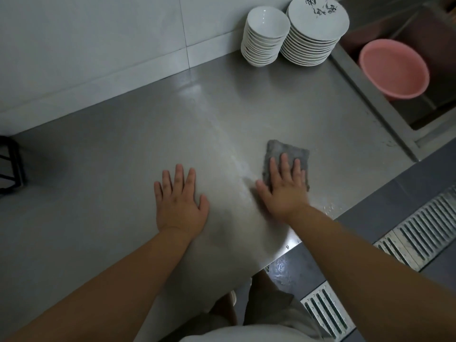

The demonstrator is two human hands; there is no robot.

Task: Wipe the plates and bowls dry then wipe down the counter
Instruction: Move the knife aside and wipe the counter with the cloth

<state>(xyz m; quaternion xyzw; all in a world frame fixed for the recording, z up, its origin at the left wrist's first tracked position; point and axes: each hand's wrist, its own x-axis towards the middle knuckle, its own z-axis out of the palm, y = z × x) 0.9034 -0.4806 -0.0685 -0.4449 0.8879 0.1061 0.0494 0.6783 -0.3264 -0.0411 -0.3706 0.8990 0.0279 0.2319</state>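
My right hand (285, 188) presses flat, fingers straight, on a grey cloth (287, 151) that lies on the steel counter (123, 149) near its front edge. My left hand (179, 201) rests flat on the bare counter, fingers spread, a little to the left of the cloth. A stack of white bowls (265, 35) and a stack of white plates (314, 28) with a black pattern stand side by side at the back right of the counter, against the wall.
A sink (419, 114) lies right of the counter with a pink plastic basin (393, 67) in it. A black wire rack (11, 166) stands at the far left. Metal floor drain grates (419, 230) run below the counter's front edge. Water drops sit near that edge.
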